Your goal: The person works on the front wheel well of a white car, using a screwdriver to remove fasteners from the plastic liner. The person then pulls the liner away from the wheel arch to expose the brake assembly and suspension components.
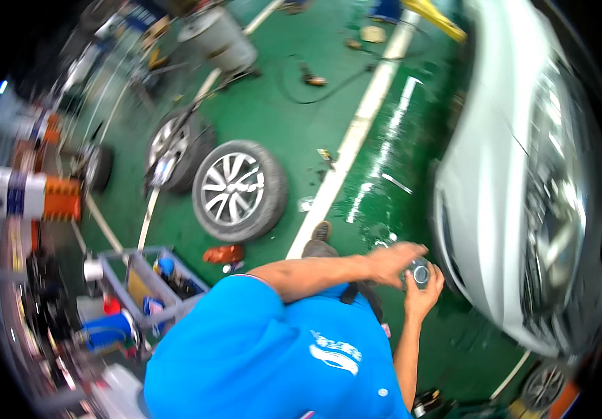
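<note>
Both hands meet in front of me, at the right, beside the front of a silver car (486, 174). Between them is a small round thing (419, 273), dark and glassy with a pale ring on its end, like a small jar or cap; its exact kind is unclear. My left hand (392, 263) reaches across from the left and closes against its far and left side. My right hand (423, 296) wraps its fingers round the near and right side. Motion blur softens the fingers.
A wheel with a silver rim (234, 192) lies on the green floor (301, 133), with another wheel (178, 150) behind it. At the left stand a grey tool cart (131, 279) and orange-and-white boxes (61, 197). A metal drum (218, 42) stands farther off; a cable and wet patches mark the floor.
</note>
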The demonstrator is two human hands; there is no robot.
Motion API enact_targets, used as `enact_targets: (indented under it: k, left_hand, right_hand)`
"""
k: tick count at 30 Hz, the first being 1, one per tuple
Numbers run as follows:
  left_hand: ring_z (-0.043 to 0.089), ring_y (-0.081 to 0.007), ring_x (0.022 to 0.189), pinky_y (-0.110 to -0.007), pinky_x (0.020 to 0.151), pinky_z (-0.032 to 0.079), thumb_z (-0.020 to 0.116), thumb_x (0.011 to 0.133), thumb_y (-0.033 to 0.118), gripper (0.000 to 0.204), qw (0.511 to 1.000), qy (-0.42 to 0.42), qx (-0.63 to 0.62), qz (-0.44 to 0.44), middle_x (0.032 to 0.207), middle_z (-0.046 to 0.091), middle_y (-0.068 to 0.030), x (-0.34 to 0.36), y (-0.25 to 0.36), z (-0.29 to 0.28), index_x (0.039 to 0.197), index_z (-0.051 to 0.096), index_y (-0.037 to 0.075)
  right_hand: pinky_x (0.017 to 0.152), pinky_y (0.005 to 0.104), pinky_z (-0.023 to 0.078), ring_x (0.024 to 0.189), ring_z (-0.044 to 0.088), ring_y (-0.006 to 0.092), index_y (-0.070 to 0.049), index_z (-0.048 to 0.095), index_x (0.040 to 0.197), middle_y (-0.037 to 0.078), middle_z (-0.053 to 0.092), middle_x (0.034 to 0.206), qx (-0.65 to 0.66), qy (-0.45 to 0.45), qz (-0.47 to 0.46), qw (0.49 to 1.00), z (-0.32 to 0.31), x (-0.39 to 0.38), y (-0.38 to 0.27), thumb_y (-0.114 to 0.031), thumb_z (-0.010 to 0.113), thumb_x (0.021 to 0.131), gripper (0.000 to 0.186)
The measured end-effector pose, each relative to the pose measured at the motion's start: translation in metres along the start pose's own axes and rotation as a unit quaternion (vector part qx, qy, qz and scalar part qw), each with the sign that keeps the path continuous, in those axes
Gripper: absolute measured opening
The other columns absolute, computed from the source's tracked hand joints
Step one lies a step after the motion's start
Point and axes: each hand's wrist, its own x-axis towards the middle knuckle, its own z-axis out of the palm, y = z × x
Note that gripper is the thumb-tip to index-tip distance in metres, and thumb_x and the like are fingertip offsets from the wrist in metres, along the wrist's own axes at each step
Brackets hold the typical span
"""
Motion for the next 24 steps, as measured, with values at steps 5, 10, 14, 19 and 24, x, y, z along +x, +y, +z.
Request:
enact_targets:
  k: [5, 10, 14, 19, 24]
  left_hand:
    - [0.046, -0.0413, 0.129, -0.047, 0.104, 0.046, 0.083, 0.058, 0.02, 0.108, 0.995, 0.095, 0.004, -0.039, 0.141, 0.04, -0.0228, -0.073, -0.063, -0.098, 0.15, 0.029, 0.003]
    - [0.051, -0.0412, 0.119, -0.049, 0.093, 0.052, 0.082, 0.059, 0.025, 0.102, 0.969, 0.177, 0.09, -0.145, 0.131, 0.045, -0.0214, -0.139, -0.14, -0.165, 0.148, 0.034, 0.009]
    - [0.05, -0.039, 0.123, -0.048, 0.096, 0.051, 0.083, 0.059, 0.024, 0.096, 0.914, 0.171, 0.105, -0.351, 0.131, 0.045, -0.02, -0.247, -0.229, -0.217, 0.144, 0.04, 0.011]
    - [0.047, -0.0385, 0.128, -0.049, 0.098, 0.05, 0.082, 0.062, 0.023, 0.094, 0.811, 0.199, 0.215, -0.506, 0.134, 0.044, -0.0196, -0.386, -0.328, -0.236, 0.144, 0.038, 0.01]
    - [0.029, -0.042, 0.143, -0.049, 0.111, 0.04, 0.087, 0.067, 0.029, 0.109, 0.747, 0.136, 0.199, -0.619, 0.158, 0.022, -0.0207, -0.45, -0.351, -0.268, 0.153, 0.023, 0.013]
  right_hand:
    - [0.102, 0.0415, 0.045, 0.12, 0.054, 0.0296, 0.0, 0.059, 0.129, 0.015, 0.052, 0.131, 0.13, -0.09, -0.004, 0.987, 0.124, 0.023, -0.088, -0.008, 0.078, 0.076, 0.057]
    - [0.097, 0.0397, 0.048, 0.118, 0.055, 0.0279, -0.003, 0.053, 0.137, 0.012, 0.051, 0.134, 0.087, -0.265, -0.057, 0.959, 0.182, 0.051, -0.174, -0.01, 0.078, 0.077, 0.066]
    - [0.088, 0.0357, 0.051, 0.106, 0.06, 0.0243, -0.004, 0.052, 0.138, 0.011, 0.055, 0.13, -0.012, -0.345, -0.059, 0.937, 0.214, 0.055, -0.214, -0.009, 0.078, 0.077, 0.066]
    - [0.08, 0.0331, 0.054, 0.092, 0.067, 0.022, -0.002, 0.052, 0.138, 0.014, 0.062, 0.122, -0.052, -0.358, 0.016, 0.932, 0.221, 0.06, -0.167, -0.008, 0.078, 0.076, 0.067]
    - [0.088, 0.0373, 0.052, 0.098, 0.068, 0.0279, -0.001, 0.059, 0.131, 0.018, 0.069, 0.11, -0.136, -0.289, 0.082, 0.944, 0.194, 0.038, -0.087, -0.023, 0.079, 0.077, 0.061]
